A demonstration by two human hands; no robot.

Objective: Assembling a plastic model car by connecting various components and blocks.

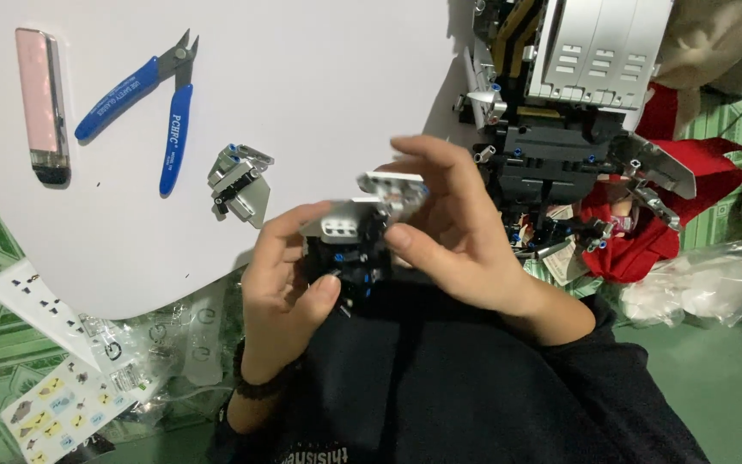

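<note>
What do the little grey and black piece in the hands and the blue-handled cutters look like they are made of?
Small assembly held by left hand and right hand: probably moulded plastic, matte grey panels on black parts, with blue pins. Cutters: dark metal jaws by their dull sheen; handles look like blue soft plastic or rubber sleeves.

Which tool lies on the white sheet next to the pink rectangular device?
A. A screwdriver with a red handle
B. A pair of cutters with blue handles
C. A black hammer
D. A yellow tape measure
B: the cutters with blue handles lie on the white sheet just right of the pink device, jaws pointing toward the upper right.
</note>
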